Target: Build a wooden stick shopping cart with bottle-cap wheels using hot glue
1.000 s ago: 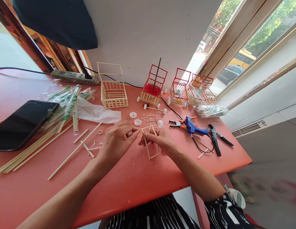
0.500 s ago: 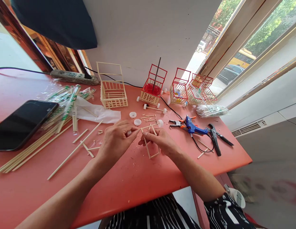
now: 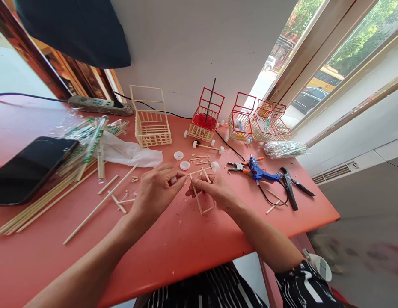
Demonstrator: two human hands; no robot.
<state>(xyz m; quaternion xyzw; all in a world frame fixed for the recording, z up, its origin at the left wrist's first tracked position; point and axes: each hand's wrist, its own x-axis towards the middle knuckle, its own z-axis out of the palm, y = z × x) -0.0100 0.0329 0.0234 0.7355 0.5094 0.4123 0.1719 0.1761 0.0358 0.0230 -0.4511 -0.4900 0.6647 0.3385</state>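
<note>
Pale wooden stick frame [image 3: 196,194] is over red tabletop [image 3: 160,248], centre; right hand [image 3: 216,190] clamped on it, left hand [image 3: 158,184] pinching thin wooden rod [image 3: 203,171] across far end, white wheel [image 3: 215,166] at right.

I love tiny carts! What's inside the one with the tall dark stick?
In the cart sits something red, like a bowl, with the dark stick leaning in it. The bowl hides what's right under it, and I can't tell how deep the stick goes.

Black sleeve [image 3: 297,279], white-streaked (some blocky white patches, too)
</note>
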